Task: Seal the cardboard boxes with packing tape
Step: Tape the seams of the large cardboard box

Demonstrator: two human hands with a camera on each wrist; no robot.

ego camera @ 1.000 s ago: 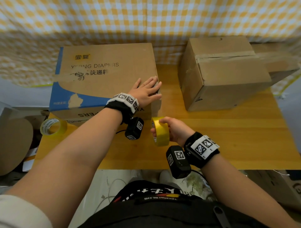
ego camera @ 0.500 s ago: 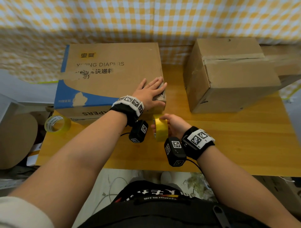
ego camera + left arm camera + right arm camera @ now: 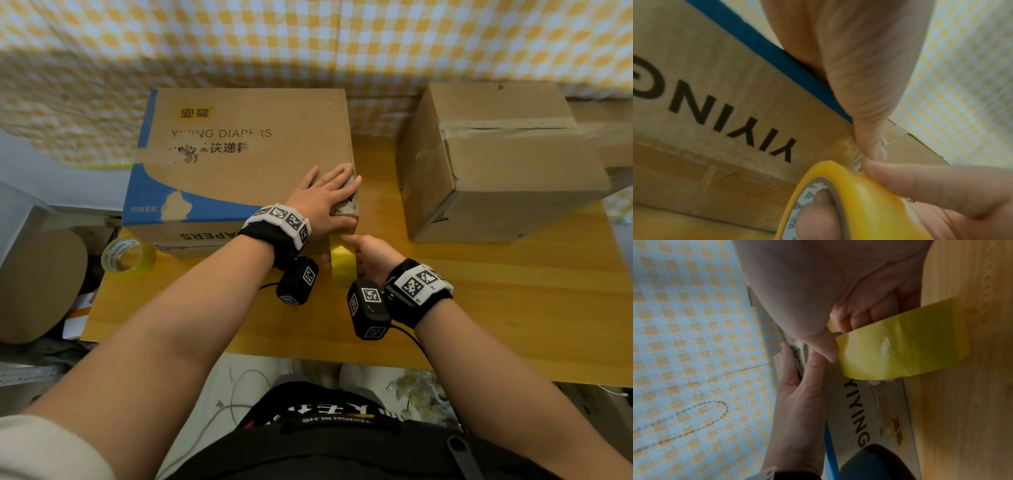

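Note:
A brown and blue diaper box (image 3: pixel 239 154) stands at the table's back left. My left hand (image 3: pixel 327 197) lies flat on its near right top corner, fingers straight. In the left wrist view its thumb (image 3: pixel 869 138) presses a clear tape end onto the box's front face (image 3: pixel 725 121). My right hand (image 3: pixel 371 255) grips a yellow tape roll (image 3: pixel 342 265), fingers through the core (image 3: pixel 818 216), and holds it up against the front face just below that thumb. The right wrist view shows the roll (image 3: pixel 900 345) touching the box edge.
A second plain cardboard box (image 3: pixel 496 171) with a taped seam stands at the back right. A spare clear tape roll (image 3: pixel 126 255) lies at the wooden table's (image 3: pixel 513 298) left front corner. A round brown board (image 3: pixel 37 284) leans off the table's left.
My right hand has carried the yellow roll forward from above the table up to the diaper box's front face. The left hand stayed on the corner, thumb now down on the tape end.

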